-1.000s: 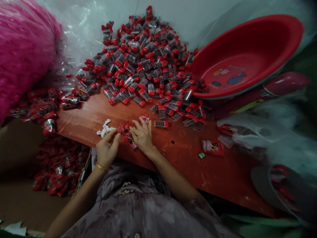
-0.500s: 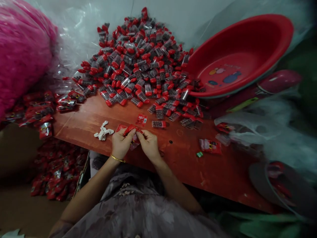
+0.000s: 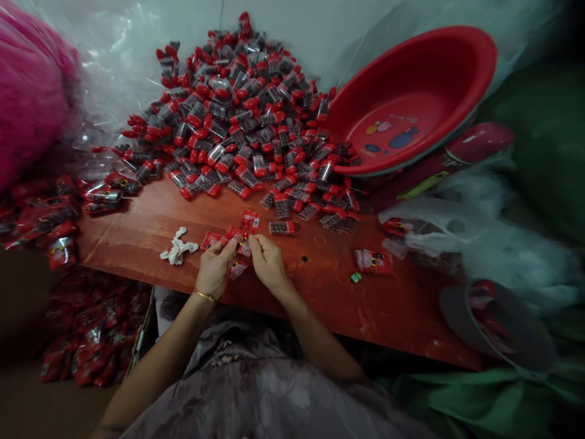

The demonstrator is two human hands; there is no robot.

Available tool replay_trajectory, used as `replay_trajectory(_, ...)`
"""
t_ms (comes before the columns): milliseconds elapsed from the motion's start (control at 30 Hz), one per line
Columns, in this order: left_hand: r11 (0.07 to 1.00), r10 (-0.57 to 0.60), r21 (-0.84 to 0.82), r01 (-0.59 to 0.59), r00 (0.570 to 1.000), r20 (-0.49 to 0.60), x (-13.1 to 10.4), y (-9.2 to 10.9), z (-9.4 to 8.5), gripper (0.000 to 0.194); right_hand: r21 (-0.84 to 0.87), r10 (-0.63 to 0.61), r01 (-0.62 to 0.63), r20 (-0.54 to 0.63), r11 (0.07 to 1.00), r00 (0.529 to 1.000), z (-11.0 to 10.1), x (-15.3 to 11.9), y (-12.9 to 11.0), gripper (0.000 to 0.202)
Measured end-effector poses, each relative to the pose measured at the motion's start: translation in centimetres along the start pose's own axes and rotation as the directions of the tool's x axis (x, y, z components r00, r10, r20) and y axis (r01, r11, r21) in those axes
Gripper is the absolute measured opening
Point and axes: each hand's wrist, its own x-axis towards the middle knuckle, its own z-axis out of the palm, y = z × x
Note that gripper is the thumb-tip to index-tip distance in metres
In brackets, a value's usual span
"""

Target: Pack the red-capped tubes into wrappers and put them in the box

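Just above the table's front edge, my left hand (image 3: 214,268) is closed on one side of a small red printed plastic packet (image 3: 242,245). My right hand (image 3: 269,263) pinches the same packet from the other side; its fingertips are partly hidden. Close behind them lies another flat red packet (image 3: 250,220), with a clear tube of dark pieces with a red cap (image 3: 282,227) to its right. A twisted white cloth strip (image 3: 178,246) rests left of my left hand. Beyond my hands rises a big heap of red-capped tubes (image 3: 237,116).
A red plastic basin (image 3: 411,79) leans at the back right above a pink bottle-like object (image 3: 479,143). Filled red packets (image 3: 41,216) lie at the left, with more (image 3: 91,329) below the table. A red packet (image 3: 373,261), a green piece (image 3: 356,277) and a grey bucket (image 3: 457,311) are right.
The packet between my hands has turned so more of its printed face shows, and my right hand has shifted slightly apart from my left. The whole view has swung a little rightward.
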Motion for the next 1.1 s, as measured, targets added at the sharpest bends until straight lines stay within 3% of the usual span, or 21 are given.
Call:
replay_trajectory(133, 0.998, -0.054, -0.029, 0.052, 0.995, -0.083, 0.2, 0.7, -0.2, 0.049, -0.427, 0.055, -0.091, -0.097, 0.9, 0.994, -1.6, 2.0, 2.4, 0.037)
replay_trajectory(200, 0.996, -0.091, -0.028, 0.09, 0.994, -0.067, 0.2, 0.9, -0.2, 0.05, -0.53, 0.043, -0.078, -0.078, 0.844, 0.996, -2.1, 2.1, 3.9, 0.036)
replay_trajectory(333, 0.985, -0.172, -0.028, 0.171, 0.985, -0.019, -0.1, 0.9, 0.0, 0.045, -0.445, -0.145, 0.182, 0.116, 0.877, 0.983, -3.3, -0.4, 6.4, 0.025)
replay_trajectory(400, 0.981, -0.192, -0.03, 0.191, 0.981, -0.015, -0.2, 0.8, 0.1, 0.041, -0.415, -0.181, 0.196, 0.076, 0.888, 0.981, -4.0, -2.0, 7.0, 0.027)
replay_trajectory(533, 0.972, -0.235, -0.021, 0.235, 0.972, 0.009, -0.3, 0.3, 0.5, 0.04, -0.516, -0.002, -0.077, -0.151, 0.853, 0.989, -4.7, -3.0, 6.9, 0.046)
replay_trajectory(600, 0.971, -0.238, -0.022, 0.239, 0.971, 0.031, -0.5, 0.1, 0.7, 0.042, -0.568, 0.112, -0.201, -0.187, 0.798, 0.976, -4.3, -2.5, 6.5, 0.044)
replay_trajectory(667, 0.971, -0.237, -0.025, 0.238, 0.971, 0.044, -0.6, 0.0, 0.8, 0.043, -0.575, 0.161, -0.233, -0.173, 0.784, 0.972, -3.7, -2.0, 6.1, 0.036)
replay_trajectory(767, 0.969, -0.247, -0.019, 0.248, 0.968, 0.047, -0.8, 0.2, 0.6, 0.044, -0.457, 0.188, -0.243, -0.162, 0.856, 0.969, -3.3, -1.8, 5.7, 0.025)
replay_trajectory(867, 0.971, -0.239, -0.006, 0.239, 0.97, 0.034, -0.9, 0.5, 0.3, 0.045, -0.097, 0.277, -0.288, -0.112, 0.953, 0.954, -4.0, -2.8, 5.4, 0.024)
replay_trajectory(967, 0.985, -0.175, 0.005, 0.175, 0.984, 0.028, -0.8, 0.4, 0.2, 0.044, 0.332, 0.317, -0.315, 0.049, 0.889, 0.947, -5.7, -4.1, 4.3, 0.027)
replay_trajectory(1033, 0.993, -0.114, 0.026, 0.113, 0.993, 0.027, -0.8, 0.1, 0.4, 0.044, 0.455, 0.3, -0.323, 0.124, 0.83, 0.946, -6.7, -4.7, 3.2, 0.025)
replay_trajectory(1100, 0.997, -0.053, 0.067, 0.05, 0.998, 0.045, -0.9, -0.2, 0.5, 0.044, 0.472, 0.277, -0.313, 0.146, 0.824, 0.95, -7.3, -4.9, 2.1, 0.022)
